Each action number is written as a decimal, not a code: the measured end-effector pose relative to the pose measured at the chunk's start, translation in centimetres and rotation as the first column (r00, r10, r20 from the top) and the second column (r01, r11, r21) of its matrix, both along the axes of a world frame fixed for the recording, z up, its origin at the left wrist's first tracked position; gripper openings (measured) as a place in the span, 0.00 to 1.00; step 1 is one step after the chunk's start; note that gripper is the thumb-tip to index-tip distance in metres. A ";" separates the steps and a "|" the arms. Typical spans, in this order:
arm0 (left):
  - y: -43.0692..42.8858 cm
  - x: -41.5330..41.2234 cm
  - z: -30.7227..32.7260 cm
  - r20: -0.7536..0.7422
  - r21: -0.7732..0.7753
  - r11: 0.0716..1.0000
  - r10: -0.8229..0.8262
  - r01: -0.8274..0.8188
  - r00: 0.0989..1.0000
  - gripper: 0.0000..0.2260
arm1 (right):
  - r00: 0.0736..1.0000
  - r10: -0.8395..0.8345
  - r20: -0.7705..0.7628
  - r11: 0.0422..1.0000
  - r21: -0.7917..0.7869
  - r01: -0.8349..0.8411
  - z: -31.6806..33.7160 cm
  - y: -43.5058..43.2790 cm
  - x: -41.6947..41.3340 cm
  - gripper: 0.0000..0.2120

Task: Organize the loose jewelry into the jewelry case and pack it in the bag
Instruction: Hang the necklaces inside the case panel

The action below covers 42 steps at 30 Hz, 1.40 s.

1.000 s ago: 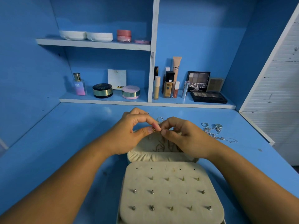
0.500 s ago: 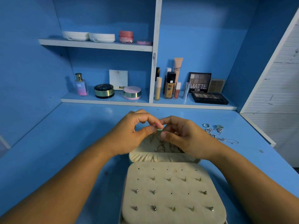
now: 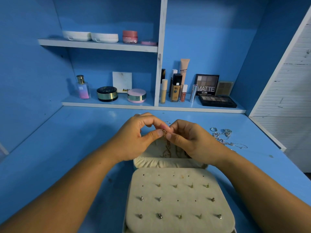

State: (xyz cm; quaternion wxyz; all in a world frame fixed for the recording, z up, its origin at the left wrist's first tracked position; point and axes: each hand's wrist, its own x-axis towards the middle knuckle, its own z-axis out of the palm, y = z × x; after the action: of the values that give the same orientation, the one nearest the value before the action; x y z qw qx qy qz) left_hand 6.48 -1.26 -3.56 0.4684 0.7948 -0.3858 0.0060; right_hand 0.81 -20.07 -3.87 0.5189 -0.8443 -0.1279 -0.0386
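A cream jewelry case (image 3: pixel 168 163) lies open on the blue desk, its near panel (image 3: pixel 178 200) studded with several small earrings. Above the case's far half, my left hand (image 3: pixel 134 140) and my right hand (image 3: pixel 190 142) meet fingertip to fingertip. Both pinch a thin gold chain (image 3: pixel 164 132) whose length hangs down into the far half. A small silver ring (image 3: pixel 167 122) shows just behind my fingertips. Loose silver rings and a chain (image 3: pixel 223 137) lie on the desk to the right of my right hand. No bag is in view.
Shelves at the back carry cosmetics: a perfume bottle (image 3: pixel 82 87), round compacts (image 3: pixel 107 93), foundation tubes (image 3: pixel 175 88) and eyeshadow palettes (image 3: pixel 217 100). A white slatted panel (image 3: pixel 289 84) borders the desk on the right. Blue walls close the left and back.
Both hands have stayed together over the case, working the gold chain between the fingertips. The view has shifted slightly; nothing else moved.
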 end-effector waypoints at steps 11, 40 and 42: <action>-0.2 0.3 -0.5 -0.084 -0.073 0.997 -0.015 0.009 0.996 0.10 | 0.991 -0.079 0.104 0.997 -0.005 0.080 -0.5 0.0 0.4 0.09; 0.2 0.9 -0.8 0.048 -0.056 0.998 -0.020 0.022 0.999 0.13 | 0.980 -0.156 0.126 0.982 -0.092 0.168 -0.3 -0.3 0.5 0.05; 0.3 0.9 -1.0 0.119 0.013 1.000 0.000 -0.002 0.993 0.13 | 0.966 -0.181 0.183 0.952 -0.214 0.219 -0.4 -0.6 0.6 0.04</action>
State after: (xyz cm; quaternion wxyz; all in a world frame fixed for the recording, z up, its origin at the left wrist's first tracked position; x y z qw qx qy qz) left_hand 7.41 -0.98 -4.51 0.4392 0.7964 -0.4126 0.0510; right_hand 1.38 -20.70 -4.32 0.3977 -0.9020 -0.0865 -0.1441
